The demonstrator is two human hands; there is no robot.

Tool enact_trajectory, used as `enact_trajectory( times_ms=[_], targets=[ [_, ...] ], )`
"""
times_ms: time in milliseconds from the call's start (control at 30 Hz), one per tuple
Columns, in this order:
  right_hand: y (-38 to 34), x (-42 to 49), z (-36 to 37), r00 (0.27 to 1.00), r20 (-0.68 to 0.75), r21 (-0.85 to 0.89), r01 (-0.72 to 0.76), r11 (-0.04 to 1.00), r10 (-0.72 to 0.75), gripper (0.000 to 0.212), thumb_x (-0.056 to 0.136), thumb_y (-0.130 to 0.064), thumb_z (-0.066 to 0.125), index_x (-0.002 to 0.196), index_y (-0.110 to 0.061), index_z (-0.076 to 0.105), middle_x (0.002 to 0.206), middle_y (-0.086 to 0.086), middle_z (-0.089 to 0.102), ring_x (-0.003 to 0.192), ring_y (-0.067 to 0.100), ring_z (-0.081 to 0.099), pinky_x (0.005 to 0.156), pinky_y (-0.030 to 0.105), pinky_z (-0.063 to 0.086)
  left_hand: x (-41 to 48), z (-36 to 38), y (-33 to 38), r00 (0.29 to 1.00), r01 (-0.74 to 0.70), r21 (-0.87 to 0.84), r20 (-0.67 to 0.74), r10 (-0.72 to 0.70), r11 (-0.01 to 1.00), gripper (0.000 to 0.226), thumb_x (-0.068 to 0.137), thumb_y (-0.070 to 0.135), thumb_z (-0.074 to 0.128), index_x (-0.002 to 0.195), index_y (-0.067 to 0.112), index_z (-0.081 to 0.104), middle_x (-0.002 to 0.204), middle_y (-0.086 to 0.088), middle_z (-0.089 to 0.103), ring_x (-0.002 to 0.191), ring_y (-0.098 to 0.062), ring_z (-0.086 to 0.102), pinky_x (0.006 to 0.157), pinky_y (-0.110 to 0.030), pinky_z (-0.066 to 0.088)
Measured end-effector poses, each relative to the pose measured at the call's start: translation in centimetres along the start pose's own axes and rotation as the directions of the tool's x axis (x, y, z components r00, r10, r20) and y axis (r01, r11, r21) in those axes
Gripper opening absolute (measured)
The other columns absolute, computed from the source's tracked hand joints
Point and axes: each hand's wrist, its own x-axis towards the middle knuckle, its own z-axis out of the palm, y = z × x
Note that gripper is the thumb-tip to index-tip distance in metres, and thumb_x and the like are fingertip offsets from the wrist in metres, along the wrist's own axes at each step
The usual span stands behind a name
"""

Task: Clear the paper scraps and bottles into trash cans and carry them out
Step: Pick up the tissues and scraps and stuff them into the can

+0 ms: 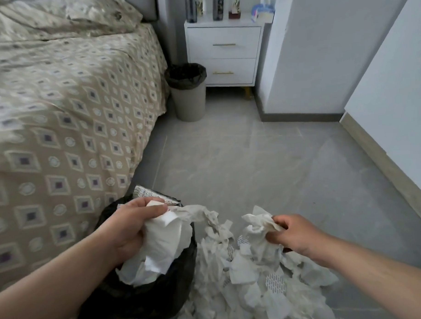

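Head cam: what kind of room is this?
Most likely a bedroom: a bed with a patterned cover, a white two-drawer nightstand beside it, and a small lined trash can standing on the floor between them.

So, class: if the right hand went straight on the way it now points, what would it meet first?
Probably the ragged strip of white paper trailing from the left hand; the right hand, gripping its crumpled paper scrap, points leftward at it. Depth is unclear.
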Motion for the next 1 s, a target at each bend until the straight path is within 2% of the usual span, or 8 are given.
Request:
enact_trajectory(
  times_ms=[133,233,333,400,533,700,867,1000],
  targets=[
    [0.4,0.5,0.5,1.000,0.012,-0.003,-0.012,1.000,0.012,0.016,0.080,-0.009,0.069,0.078,-0.024,0.067,0.069,-0.005,0.068,0.065,0.012,0.067,0.058,0.026,0.054,-0.7,-4.7,0.5,0.999,-0.047,-0.091,-0.011,0.046,0.995,0.014,0.071,0.004,0.060,0.086,0.005,0.061,0.071,-0.011,0.068,0.055,-0.018,0.065,0.052,-0.026,0.055],
    [0.8,0.9,0.7,1.000,0.005,-0.019,-0.030,0.999,0.030,0.016,0.079,-0.006,0.068,0.082,-0.022,0.070,0.069,-0.002,0.070,0.066,0.016,0.068,0.062,0.032,0.058,-0.9,-8.2,-1.0,0.986,-0.025,-0.067,-0.168,0.014,0.997,0.012,0.084,-0.004,0.052,0.083,0.006,0.058,0.059,-0.007,0.067,0.047,-0.016,0.063,0.046,-0.023,0.053],
    [1.2,1.1,0.9,0.998,0.005,-0.039,-0.056,0.998,0.056,0.016,0.078,-0.006,0.069,0.086,-0.020,0.072,0.080,0.007,0.073,0.076,0.024,0.071,0.068,0.038,0.059,0.4,-11.1,-4.1,0.937,0.010,0.187,-0.345,0.056,0.982,0.015,0.080,-0.010,0.060,0.090,0.001,0.060,0.063,-0.011,0.065,0.056,-0.024,0.059,0.058,-0.028,0.049],
    [1.4,1.1,1.1,0.998,0.012,-0.051,-0.062,0.997,0.063,0.013,0.078,-0.005,0.069,0.083,-0.017,0.071,0.077,0.007,0.072,0.071,0.021,0.069,0.065,0.035,0.058,1.5,-12.0,-5.7,0.904,0.039,0.435,-0.399,0.154,0.899,0.017,0.074,-0.006,0.069,0.088,0.002,0.065,0.075,-0.013,0.066,0.068,-0.025,0.058,0.067,-0.032,0.044],
    [1.5,0.9,1.5,0.996,0.033,-0.076,-0.075,0.994,0.077,0.010,0.079,-0.005,0.068,0.079,-0.015,0.071,0.070,0.001,0.069,0.061,0.012,0.064,0.053,0.024,0.051,4.4,-10.7,-6.8,0.872,0.064,0.751,-0.362,0.330,0.657,0.017,0.065,0.005,0.078,0.072,0.015,0.066,0.076,-0.005,0.064,0.074,-0.022,0.058,0.066,-0.028,0.041],
    [1.4,0.6,1.5,0.996,0.035,-0.068,-0.081,0.994,0.083,0.012,0.081,-0.003,0.067,0.079,-0.015,0.070,0.058,-0.006,0.067,0.051,0.004,0.061,0.046,0.016,0.045,8.3,-9.0,-8.2,0.895,0.149,0.771,-0.371,0.247,0.618,0.025,0.059,0.013,0.084,0.070,0.003,0.064,0.071,-0.009,0.063,0.072,-0.025,0.059,0.063,-0.034,0.044],
    [1.1,0.6,1.7,0.995,0.052,-0.076,-0.078,0.994,0.082,0.014,0.081,-0.003,0.066,0.078,-0.016,0.070,0.059,-0.005,0.067,0.052,0.007,0.061,0.048,0.019,0.045,9.3,-8.8,-10.2,0.945,0.222,0.884,-0.299,0.133,0.411,0.043,0.067,0.030,0.081,0.100,0.008,0.065,0.105,-0.010,0.067,0.100,-0.027,0.062,0.069,-0.024,0.040],
    [0.3,0.3,2.2,0.995,0.075,-0.070,-0.063,0.995,0.069,0.015,0.081,-0.004,0.066,0.084,-0.017,0.073,0.070,0.002,0.071,0.063,0.013,0.065,0.058,0.026,0.050,8.0,-9.3,-10.5,0.979,0.174,0.937,-0.198,0.050,0.302,0.072,0.075,0.056,0.062,0.130,0.014,0.043,0.131,-0.015,0.048,0.120,-0.030,0.049,0.093,-0.030,0.040]
  ],
)
